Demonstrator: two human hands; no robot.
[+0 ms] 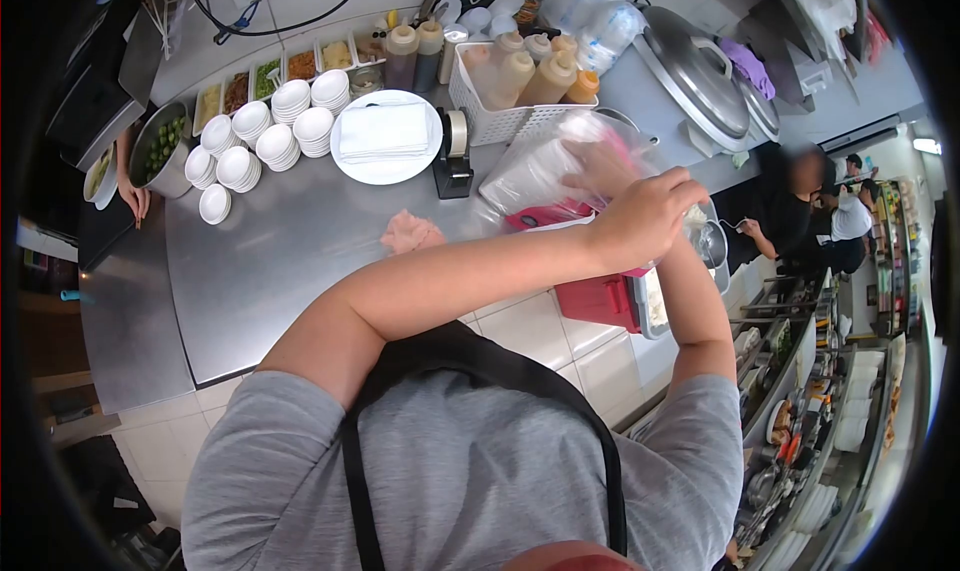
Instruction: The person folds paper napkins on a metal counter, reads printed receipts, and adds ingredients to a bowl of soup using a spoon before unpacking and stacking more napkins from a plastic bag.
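Observation:
My left hand (645,221) reaches across to the right, over my right forearm. Its fingers are curled together, and what they hold, if anything, is hidden. Behind it my right hand (597,166) is stretched forward, seen partly through a clear plastic bag (525,171); its fingers look extended and apart. I cannot tell whether it is inside the bag or behind it. Below my hands is a red container (598,304) with whitish contents, partly covered by my arms. A round metal utensil (712,243) shows beside my right forearm.
On the steel counter (270,281) are stacked white bowls (277,146), a white plate (370,176) with folded cloths, a tape dispenser (455,161) and a crumpled pink cloth (411,232). A basket (490,121) holds sauce bottles. Another person's hand (134,199) is at left; a person (790,206) stands right.

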